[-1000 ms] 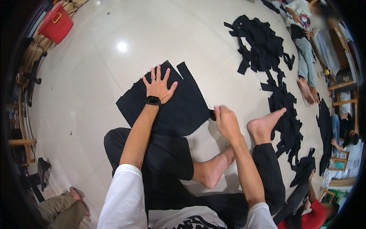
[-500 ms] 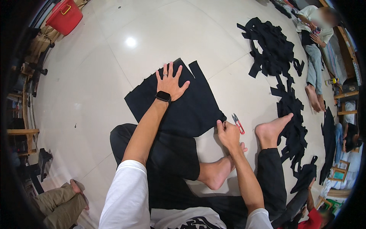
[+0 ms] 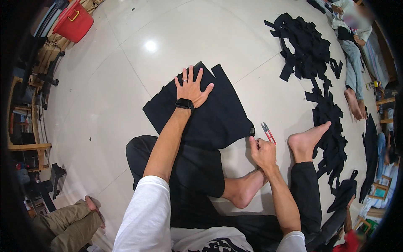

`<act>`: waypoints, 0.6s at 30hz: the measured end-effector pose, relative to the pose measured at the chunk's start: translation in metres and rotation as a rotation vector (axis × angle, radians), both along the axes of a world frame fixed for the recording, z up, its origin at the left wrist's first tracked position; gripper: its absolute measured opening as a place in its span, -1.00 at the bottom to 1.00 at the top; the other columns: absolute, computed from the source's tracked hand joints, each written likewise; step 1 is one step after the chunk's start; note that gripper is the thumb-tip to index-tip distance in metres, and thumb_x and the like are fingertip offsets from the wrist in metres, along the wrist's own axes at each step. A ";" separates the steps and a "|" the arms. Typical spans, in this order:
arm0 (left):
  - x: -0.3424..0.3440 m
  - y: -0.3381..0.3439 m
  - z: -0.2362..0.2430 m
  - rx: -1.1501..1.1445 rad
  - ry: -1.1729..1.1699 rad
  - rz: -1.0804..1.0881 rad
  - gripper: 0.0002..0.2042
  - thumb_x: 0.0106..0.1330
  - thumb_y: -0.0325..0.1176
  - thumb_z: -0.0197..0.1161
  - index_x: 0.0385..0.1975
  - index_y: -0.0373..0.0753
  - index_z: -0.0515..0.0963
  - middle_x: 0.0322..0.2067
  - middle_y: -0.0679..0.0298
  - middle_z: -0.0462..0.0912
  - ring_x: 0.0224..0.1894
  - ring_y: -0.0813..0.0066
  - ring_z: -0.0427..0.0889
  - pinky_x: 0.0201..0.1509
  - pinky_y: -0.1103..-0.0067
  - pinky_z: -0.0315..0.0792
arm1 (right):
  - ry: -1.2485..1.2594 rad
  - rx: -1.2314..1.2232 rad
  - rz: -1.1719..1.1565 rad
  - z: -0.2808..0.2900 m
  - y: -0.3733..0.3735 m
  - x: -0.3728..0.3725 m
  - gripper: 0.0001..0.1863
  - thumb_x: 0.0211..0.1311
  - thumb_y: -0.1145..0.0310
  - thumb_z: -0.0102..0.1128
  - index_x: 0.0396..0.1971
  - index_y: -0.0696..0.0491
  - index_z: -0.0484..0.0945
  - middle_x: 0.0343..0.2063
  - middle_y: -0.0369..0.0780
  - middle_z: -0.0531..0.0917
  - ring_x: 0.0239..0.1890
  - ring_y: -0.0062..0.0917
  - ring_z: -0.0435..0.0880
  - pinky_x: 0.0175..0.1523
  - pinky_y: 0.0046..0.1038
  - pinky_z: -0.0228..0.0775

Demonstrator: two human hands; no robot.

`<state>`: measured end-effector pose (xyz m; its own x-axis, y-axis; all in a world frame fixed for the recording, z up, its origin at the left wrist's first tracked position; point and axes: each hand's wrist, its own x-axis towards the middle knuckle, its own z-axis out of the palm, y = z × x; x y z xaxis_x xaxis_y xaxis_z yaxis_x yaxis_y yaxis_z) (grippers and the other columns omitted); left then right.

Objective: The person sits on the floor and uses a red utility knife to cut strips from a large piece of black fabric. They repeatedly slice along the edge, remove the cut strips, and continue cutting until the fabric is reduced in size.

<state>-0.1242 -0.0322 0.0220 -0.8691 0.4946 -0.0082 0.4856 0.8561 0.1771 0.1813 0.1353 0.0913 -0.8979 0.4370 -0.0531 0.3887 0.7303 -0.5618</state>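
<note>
A dark piece of black cloth point(image 3: 210, 113) lies on the floor in front of me, partly against my bent leg. A slit near its far edge sets off a narrow strip. My left hand point(image 3: 193, 90) presses flat on the far part of the cloth, fingers spread. At the near right corner, where a small greyish patch shows, my right hand point(image 3: 264, 153) is closed with its thumb at the cloth's edge. Its curled fingertips are hidden. Just beyond that hand lies a pair of thread snips point(image 3: 268, 133) with red handles, not held.
Heaped black fabric strips point(image 3: 302, 46) trail down the right side past my bare foot point(image 3: 302, 143). A red tub point(image 3: 75, 23) stands far left. Other people sit at the right edge, and someone's legs point(image 3: 69, 224) show lower left. Wooden frames line the left side.
My right hand has shifted slightly right and nearer along the cloth's corner, and the greyish patch there now shows. The left hand stays flat on the cloth. The whole view has shifted a little.
</note>
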 end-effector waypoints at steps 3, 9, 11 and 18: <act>0.000 0.000 0.001 0.002 -0.001 -0.001 -0.13 0.43 0.45 -0.07 0.64 0.07 0.10 0.66 0.06 -0.07 0.68 -0.05 -0.15 0.63 -0.20 -0.28 | 0.017 0.045 0.010 -0.004 0.004 0.009 -0.48 0.45 0.14 0.21 -0.68 0.19 0.62 -0.71 0.06 0.57 -0.61 0.02 0.62 -0.37 -0.04 0.45; 0.000 0.000 0.002 -0.007 -0.011 0.002 -0.13 0.44 0.46 -0.10 0.64 0.06 0.10 0.66 0.06 -0.08 0.69 -0.05 -0.17 0.63 -0.20 -0.28 | 0.075 0.119 0.038 -0.008 0.012 0.029 -0.49 0.40 0.18 0.30 -0.75 0.14 0.55 -0.74 0.02 0.54 -0.69 -0.03 0.57 -0.51 -0.10 0.38; 0.000 0.000 0.001 0.000 -0.005 0.002 -0.14 0.44 0.44 -0.09 0.63 0.06 0.11 0.66 0.07 -0.07 0.69 -0.04 -0.16 0.63 -0.21 -0.28 | 0.069 0.153 0.044 -0.009 0.013 0.036 -0.49 0.38 0.20 0.33 -0.77 0.12 0.52 -0.75 0.01 0.54 -0.70 -0.04 0.56 -0.52 -0.12 0.38; 0.000 0.000 0.002 0.005 -0.012 0.002 -0.13 0.44 0.45 -0.09 0.63 0.06 0.11 0.66 0.07 -0.07 0.69 -0.04 -0.17 0.63 -0.21 -0.29 | 0.118 0.205 0.081 -0.009 0.014 0.060 -0.49 0.35 0.25 0.37 -0.79 0.10 0.46 -0.76 -0.03 0.52 -0.74 -0.10 0.53 -0.58 -0.16 0.34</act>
